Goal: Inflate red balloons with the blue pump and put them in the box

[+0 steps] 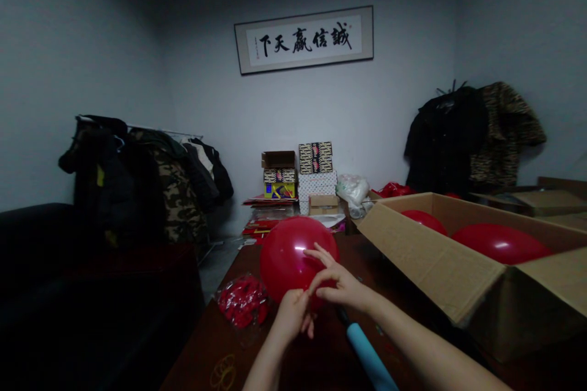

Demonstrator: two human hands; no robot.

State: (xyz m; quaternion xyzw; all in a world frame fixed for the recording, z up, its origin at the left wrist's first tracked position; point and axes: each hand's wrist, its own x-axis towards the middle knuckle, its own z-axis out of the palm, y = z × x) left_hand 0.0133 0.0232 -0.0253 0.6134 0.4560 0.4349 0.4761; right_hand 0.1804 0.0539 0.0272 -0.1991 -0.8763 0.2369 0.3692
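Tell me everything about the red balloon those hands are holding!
The red balloon is round, shiny and blown up tight, with a small white glint of light on its rubber. It is held over the dark wooden table by the left hand and right hand. They cover its lower end, so I cannot tell whether it is tied.

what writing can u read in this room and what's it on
"誠信贏天下": large black brush characters, read right to left, on the framed calligraphy on the back wall
Small inscription at the left end of the calligraphy: too small to read
Printing on the patterned boxes and the yellow box: too small and blurred to read
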